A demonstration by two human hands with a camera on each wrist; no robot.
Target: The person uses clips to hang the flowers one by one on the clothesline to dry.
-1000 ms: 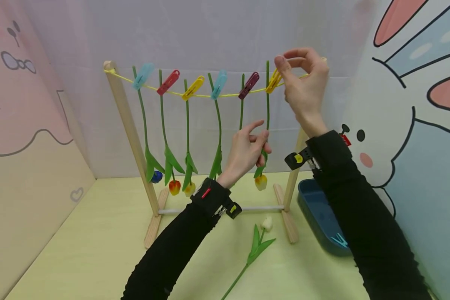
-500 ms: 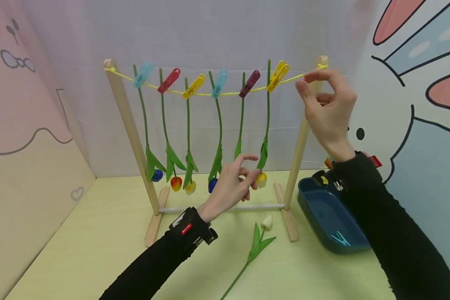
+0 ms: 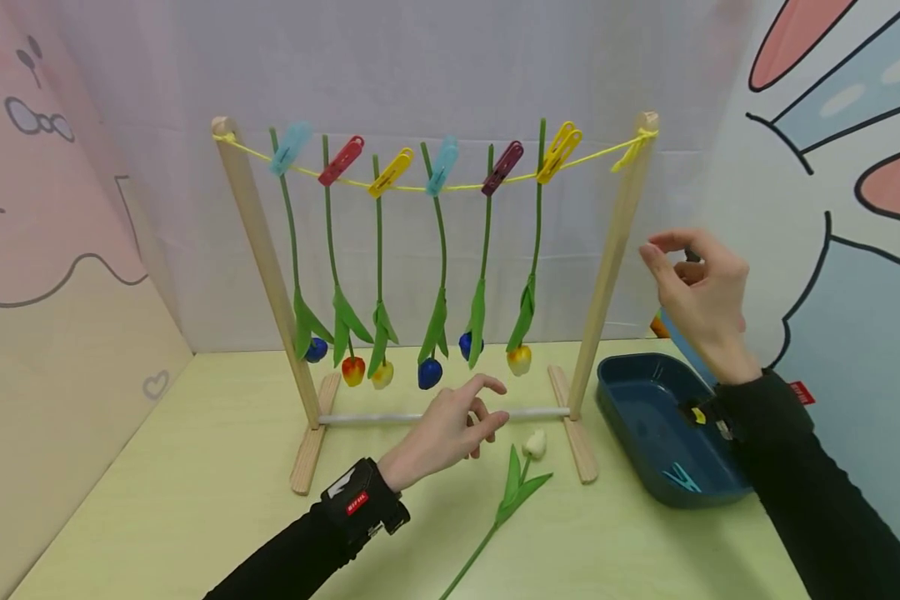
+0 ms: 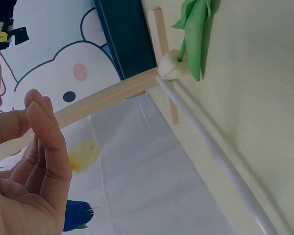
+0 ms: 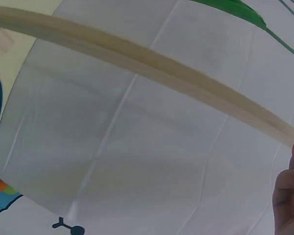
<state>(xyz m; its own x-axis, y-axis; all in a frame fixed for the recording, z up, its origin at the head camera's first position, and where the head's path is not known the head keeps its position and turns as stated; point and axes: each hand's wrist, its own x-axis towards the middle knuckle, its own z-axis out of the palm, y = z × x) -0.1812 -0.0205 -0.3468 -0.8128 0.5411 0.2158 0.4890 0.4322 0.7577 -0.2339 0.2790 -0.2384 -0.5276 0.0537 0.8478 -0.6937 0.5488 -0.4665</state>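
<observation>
My left hand point(image 3: 446, 429) hovers over the table just below the hanging flowers, fingers relaxed and nothing in them. My right hand point(image 3: 701, 296) is in the air beside the rack's right post, loosely curled and holding nothing. Several artificial tulips hang head down from a yellow string point(image 3: 465, 188), each under a clothespin. The rightmost is a yellow-white tulip point(image 3: 520, 359) under a yellow clothespin point(image 3: 560, 152). Beside it hangs a blue tulip point(image 3: 471, 345) under a dark red clothespin point(image 3: 502, 168). A white tulip point(image 3: 534, 445) lies on the table, nearest my left hand.
The wooden rack point(image 3: 617, 242) stands on two feet joined by a white rod point(image 3: 536, 413). At right is a dark blue basin point(image 3: 622, 417) with a light blue clothespin point(image 3: 682, 477) inside. A white cloth point(image 3: 390, 75) hangs behind.
My right hand has come away from the yellow clothespin and moved right and down. My left hand has left the rightmost tulip and sunk toward the table. That tulip hangs on its own.
</observation>
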